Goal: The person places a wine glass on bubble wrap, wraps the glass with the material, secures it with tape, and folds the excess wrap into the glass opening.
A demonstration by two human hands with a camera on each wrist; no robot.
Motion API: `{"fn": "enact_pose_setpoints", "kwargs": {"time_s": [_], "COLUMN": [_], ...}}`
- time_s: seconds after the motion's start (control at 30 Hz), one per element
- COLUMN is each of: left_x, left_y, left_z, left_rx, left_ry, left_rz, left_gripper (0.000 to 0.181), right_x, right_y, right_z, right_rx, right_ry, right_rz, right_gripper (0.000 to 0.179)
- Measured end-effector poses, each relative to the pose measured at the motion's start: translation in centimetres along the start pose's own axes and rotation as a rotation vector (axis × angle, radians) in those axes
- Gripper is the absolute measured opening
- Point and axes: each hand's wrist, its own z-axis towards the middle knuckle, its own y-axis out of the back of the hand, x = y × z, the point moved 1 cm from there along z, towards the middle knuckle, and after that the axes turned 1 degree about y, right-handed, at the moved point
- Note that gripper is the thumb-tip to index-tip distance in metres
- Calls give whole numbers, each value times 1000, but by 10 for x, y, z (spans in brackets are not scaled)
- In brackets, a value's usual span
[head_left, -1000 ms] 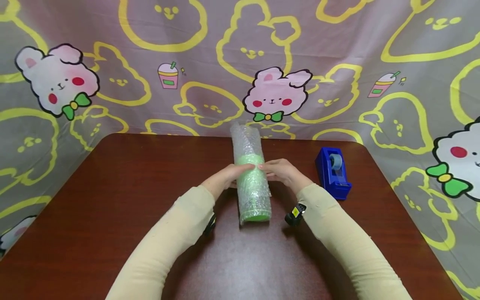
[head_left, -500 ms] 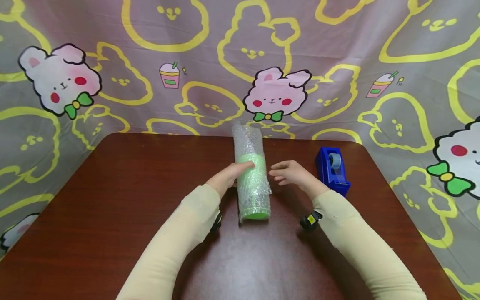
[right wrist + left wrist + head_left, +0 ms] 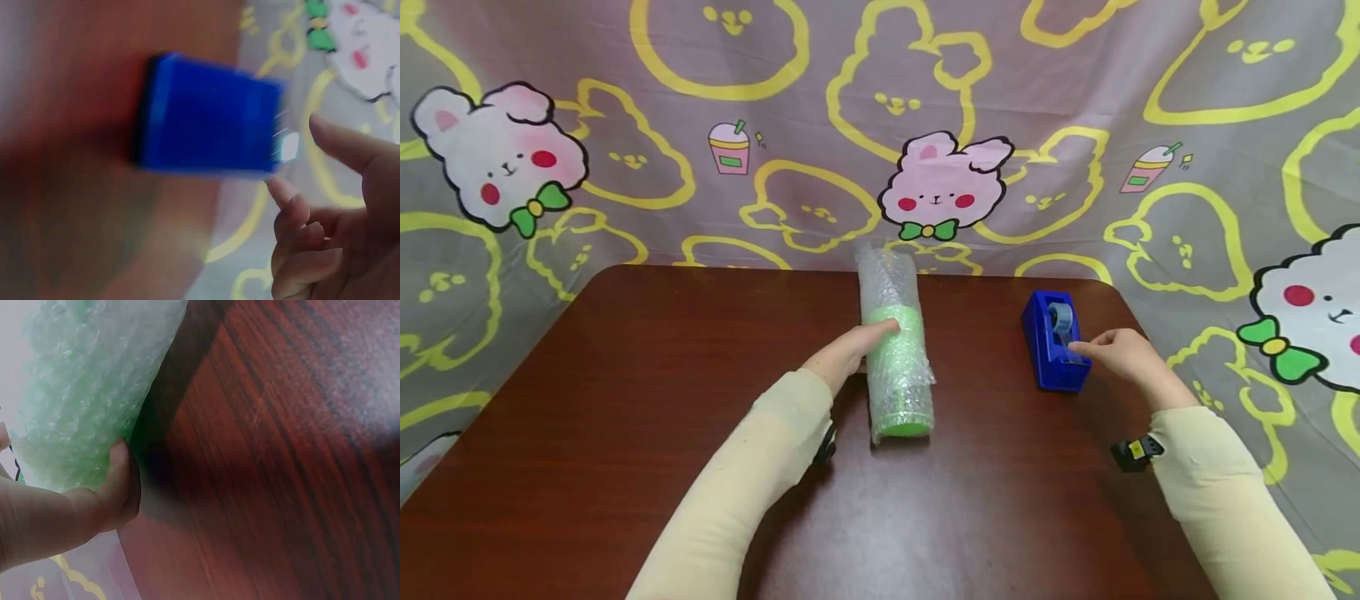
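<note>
A green cylinder wrapped in bubble wrap [image 3: 901, 387] lies lengthwise on the table, its near end showing bright green. My left hand [image 3: 848, 352] holds its left side, thumb on top. In the left wrist view, curled fingers [image 3: 120, 481] press against the wrap at its edge. To the right stands a blue tape dispenser [image 3: 1054, 368] with a roll of clear tape [image 3: 1061, 318]. At the dispenser's cutting end is my right hand [image 3: 1123, 357]. The right wrist view shows its thumb and forefinger apart, either side of that end, the other fingers loosely bent.
The brown wooden table [image 3: 647, 417] reaches back to a printed cloth [image 3: 820, 100] that hangs behind it and along both sides. The far end of the bubble wrap comes close to that cloth.
My right hand has let go of the wrapped cylinder and moved right to the tape dispenser. The left hand has stayed on the cylinder.
</note>
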Motion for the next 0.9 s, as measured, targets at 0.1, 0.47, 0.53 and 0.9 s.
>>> {"fn": "enact_pose_setpoints", "kwargs": {"time_s": [0.1, 0.47, 0.53, 0.9], "left_x": [0, 2, 2, 5], "left_y": [-1, 0, 0, 0], "left_z": [0, 0, 0, -3], "left_rx": [-2, -11, -15, -32], "left_ry": [-3, -7, -10, -15], "left_rz": [-6, -29, -29, -28], "left_gripper": [73, 72, 72, 76], "right_x": [-13, -16, -13, 0], "right_y": [-6, -16, -16, -25], "right_z": [4, 10, 10, 5], "right_rx": [53, -7, -38, -118], "right_ry": [-17, -1, 5, -99], "right_rz": [-6, 171, 151, 242], "right_gripper": [63, 49, 44, 33]}}
